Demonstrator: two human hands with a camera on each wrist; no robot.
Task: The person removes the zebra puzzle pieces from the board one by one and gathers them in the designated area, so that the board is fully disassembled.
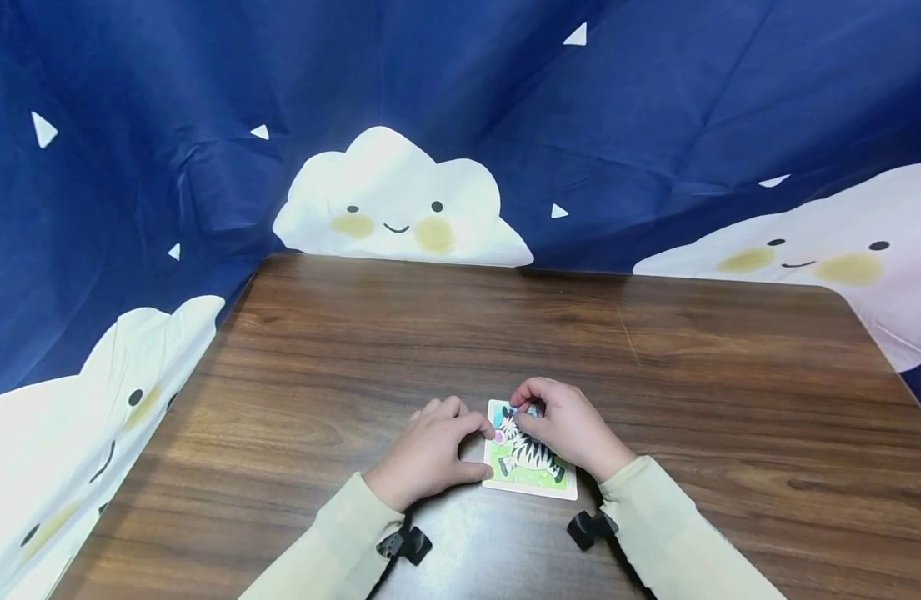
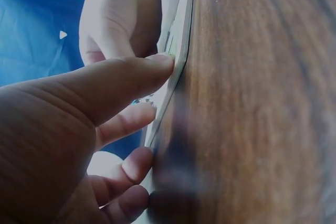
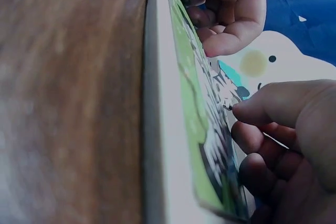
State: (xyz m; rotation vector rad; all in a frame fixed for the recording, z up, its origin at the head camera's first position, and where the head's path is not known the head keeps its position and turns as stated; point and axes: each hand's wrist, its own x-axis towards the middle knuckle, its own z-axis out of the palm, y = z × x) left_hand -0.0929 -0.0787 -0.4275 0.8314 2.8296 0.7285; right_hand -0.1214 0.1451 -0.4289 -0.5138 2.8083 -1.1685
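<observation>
Deep blue cloth (image 1: 115, 192) with a smiling white cloud (image 1: 70, 442) printed on it hung beyond the left edge of the dark brown wood-grain counter (image 1: 400, 333). Next along, a cream left sleeve (image 1: 332, 533) with a small black wrist device (image 1: 407, 544) led to the person's left hand (image 1: 433, 450), whose fingers were relaxed and spread, clutching nothing: the thumb tip rested on the near left corner of a thin rectangular zebra picture board with a pale border (image 1: 528, 460), and the index fingertip touched its left edge farther up, beside a round pink patch. That placing was probably meant to brace the board from one side and stop it sliding. The board lay flat on the counter, between the two hands. Over its far part, a small flat piece in black, white and turquoise (image 3: 229, 85) appeared tilted up from the board's face; it sat right at the fingertips of the right hand (image 1: 568, 425), whose thumb and index finger seemed to pinch it, likely because a fingertip grip gives fine control over so small a thing. Whether the other fingers touched the board could not be told. Farther right came the cream right sleeve (image 1: 678, 517), and another smiling white cloud (image 1: 805, 225) beyond the counter.
</observation>
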